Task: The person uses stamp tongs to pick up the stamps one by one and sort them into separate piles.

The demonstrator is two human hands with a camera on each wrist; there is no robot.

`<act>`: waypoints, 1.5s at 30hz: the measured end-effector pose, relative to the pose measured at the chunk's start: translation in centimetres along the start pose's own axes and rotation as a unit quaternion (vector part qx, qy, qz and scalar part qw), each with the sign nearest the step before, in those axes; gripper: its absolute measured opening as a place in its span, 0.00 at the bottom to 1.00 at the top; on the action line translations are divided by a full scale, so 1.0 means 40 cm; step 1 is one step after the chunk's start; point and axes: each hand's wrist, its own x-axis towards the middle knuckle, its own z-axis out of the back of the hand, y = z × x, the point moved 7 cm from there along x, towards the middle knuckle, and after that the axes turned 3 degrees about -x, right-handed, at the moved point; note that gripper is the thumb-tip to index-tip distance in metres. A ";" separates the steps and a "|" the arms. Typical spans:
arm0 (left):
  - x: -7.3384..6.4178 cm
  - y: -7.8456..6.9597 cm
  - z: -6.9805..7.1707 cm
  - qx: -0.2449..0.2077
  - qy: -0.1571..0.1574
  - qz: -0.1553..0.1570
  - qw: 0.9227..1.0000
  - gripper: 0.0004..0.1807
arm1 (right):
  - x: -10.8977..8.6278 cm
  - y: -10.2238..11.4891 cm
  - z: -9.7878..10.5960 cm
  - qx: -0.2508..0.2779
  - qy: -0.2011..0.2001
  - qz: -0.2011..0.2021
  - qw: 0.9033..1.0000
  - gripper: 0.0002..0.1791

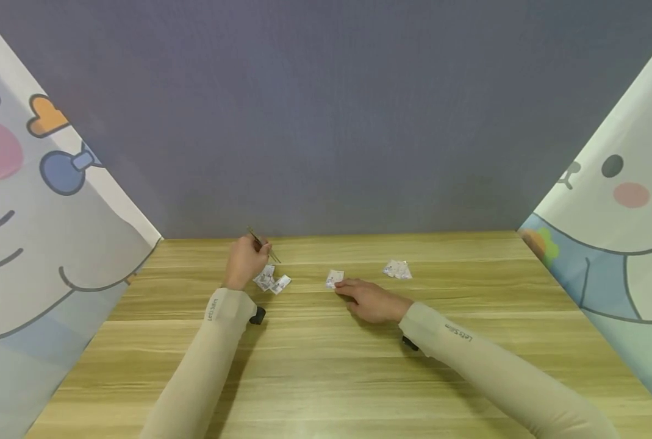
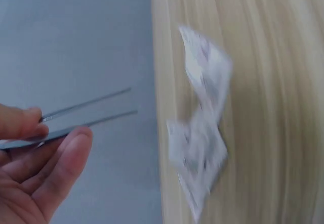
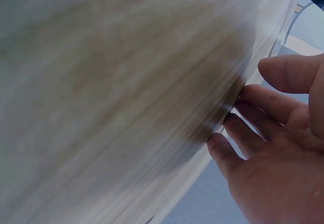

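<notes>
My left hand [image 1: 246, 261] pinches a pair of thin metal tweezers [image 2: 101, 119] between thumb and fingers. The two tips stand apart, with nothing between them. Below and beside this hand lies a loose group of small white printed sachets [image 1: 265, 278], seen in the left wrist view as overlapping sachets [image 2: 210, 77], slightly blurred. At the middle of the table my right hand [image 1: 374, 302] rests its fingertips on the near edge of a single white sachet [image 1: 334, 275]. In the right wrist view, the fingers [image 3: 243, 133] are extended against the tabletop, the thumb held off it.
To the right, beyond the right hand, is another small pile of white sachets [image 1: 397, 269]. All of them lie on the wood-grain table [image 1: 326, 378]. A grey wall [image 1: 326, 122] rises at the back edge, and cartoon-printed panels [image 1: 622, 244] flank both sides.
</notes>
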 end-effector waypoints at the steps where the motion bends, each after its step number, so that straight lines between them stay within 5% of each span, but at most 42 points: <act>1: 0.001 -0.009 -0.012 -0.011 0.011 -0.004 1.000 0.08 | 0.000 0.000 0.000 0.001 0.000 0.000 1.000 0.24; 9: 0.009 -0.067 -0.120 -0.083 0.080 -0.009 0.993 0.06 | -0.003 -0.004 -0.002 -0.001 -0.002 0.003 1.000 0.23; 18: 0.012 -0.095 -0.205 -0.082 0.062 0.011 0.995 0.04 | 0.001 -0.008 -0.005 -0.013 0.002 0.007 1.000 0.23; 24: 0.007 -0.100 -0.220 -0.074 0.058 0.034 0.995 0.04 | 0.003 -0.007 -0.006 -0.016 0.001 0.006 1.000 0.23; 45: 0.017 -0.135 -0.245 -0.078 0.069 0.040 0.994 0.05 | 0.004 -0.003 -0.003 -0.009 0.005 0.011 1.000 0.22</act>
